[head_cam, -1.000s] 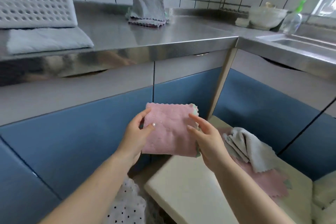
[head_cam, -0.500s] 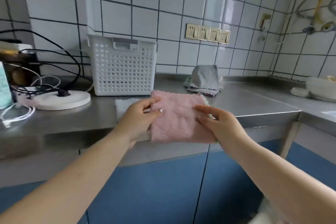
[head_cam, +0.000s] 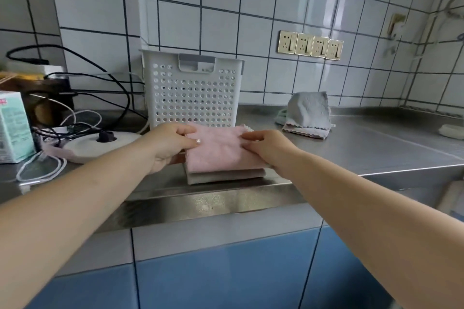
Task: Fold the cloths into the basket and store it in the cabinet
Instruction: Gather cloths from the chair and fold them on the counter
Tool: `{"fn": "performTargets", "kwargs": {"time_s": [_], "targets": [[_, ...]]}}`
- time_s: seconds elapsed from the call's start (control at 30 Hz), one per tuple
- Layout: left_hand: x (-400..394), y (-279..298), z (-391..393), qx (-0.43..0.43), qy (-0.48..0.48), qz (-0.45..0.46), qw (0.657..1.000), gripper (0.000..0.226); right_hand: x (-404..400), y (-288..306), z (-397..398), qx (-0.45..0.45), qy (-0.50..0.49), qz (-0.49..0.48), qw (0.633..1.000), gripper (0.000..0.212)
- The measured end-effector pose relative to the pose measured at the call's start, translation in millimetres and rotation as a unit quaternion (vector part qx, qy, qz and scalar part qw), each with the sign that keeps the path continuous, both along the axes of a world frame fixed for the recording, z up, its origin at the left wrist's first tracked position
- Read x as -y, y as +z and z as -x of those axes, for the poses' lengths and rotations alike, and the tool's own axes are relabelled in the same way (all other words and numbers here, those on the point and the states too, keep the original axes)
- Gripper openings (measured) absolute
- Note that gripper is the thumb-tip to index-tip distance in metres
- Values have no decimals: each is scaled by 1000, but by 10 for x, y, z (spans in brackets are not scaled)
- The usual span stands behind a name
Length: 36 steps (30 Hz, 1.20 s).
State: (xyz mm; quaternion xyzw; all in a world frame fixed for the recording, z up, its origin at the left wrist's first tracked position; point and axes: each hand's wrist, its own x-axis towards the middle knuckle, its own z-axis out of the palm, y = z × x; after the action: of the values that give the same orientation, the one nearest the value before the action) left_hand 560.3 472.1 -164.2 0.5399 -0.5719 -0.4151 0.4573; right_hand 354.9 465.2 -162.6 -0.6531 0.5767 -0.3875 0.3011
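A folded pink cloth [head_cam: 221, 150] lies on top of a folded white cloth [head_cam: 226, 176] on the steel counter [head_cam: 364, 148], just in front of the white perforated basket [head_cam: 193, 93]. My left hand [head_cam: 168, 144] pinches the pink cloth's left edge. My right hand [head_cam: 266, 145] pinches its right edge. A grey cloth [head_cam: 308, 113] stands bunched on more cloths at the back right of the counter. Blue cabinet doors [head_cam: 226, 281] run below the counter.
A white round kettle base [head_cam: 98, 145] with black and white cables [head_cam: 42, 168] lies at the left. A pale green box [head_cam: 13, 128] stands at the far left. Wall sockets [head_cam: 310, 45] sit on the tiled wall. A small white dish [head_cam: 452, 130] is at the right.
Both hands have carried the pink cloth up from in front of the cabinet doors to the counter and set it on the white folded cloth before the basket.
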Motion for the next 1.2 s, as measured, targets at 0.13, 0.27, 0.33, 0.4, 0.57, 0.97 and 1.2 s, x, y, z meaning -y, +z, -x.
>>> {"fn": "performTargets", "kwargs": {"time_s": [0.13, 0.27, 0.33, 0.4, 0.57, 0.97, 1.2], "targets": [[62, -107, -24, -3, 2, -24, 1000, 50, 128, -103, -7, -24, -5, 7, 1000, 31], [77, -154, -31, 20, -3, -25, 999, 50, 180, -122, -12, -63, -3, 15, 998, 31], [91, -158, -48, 80, 13, -3, 997, 52, 191, -111, -7, -110, -6, 23, 994, 31], [115, -127, -80, 238, 72, 57, 967, 57, 233, -74, 5, -195, -22, 71, 978, 33], [95, 17, 97, 422, 36, 174, 889, 45, 277, 117, -198, -292, 33, 170, 941, 36], [163, -141, 216, 537, -80, 49, 839, 63, 578, -239, -256, -380, 107, -13, 919, 62], [117, -96, 221, 482, -38, 140, 864, 52, 369, -183, -149, -303, 39, 114, 945, 54]]}}
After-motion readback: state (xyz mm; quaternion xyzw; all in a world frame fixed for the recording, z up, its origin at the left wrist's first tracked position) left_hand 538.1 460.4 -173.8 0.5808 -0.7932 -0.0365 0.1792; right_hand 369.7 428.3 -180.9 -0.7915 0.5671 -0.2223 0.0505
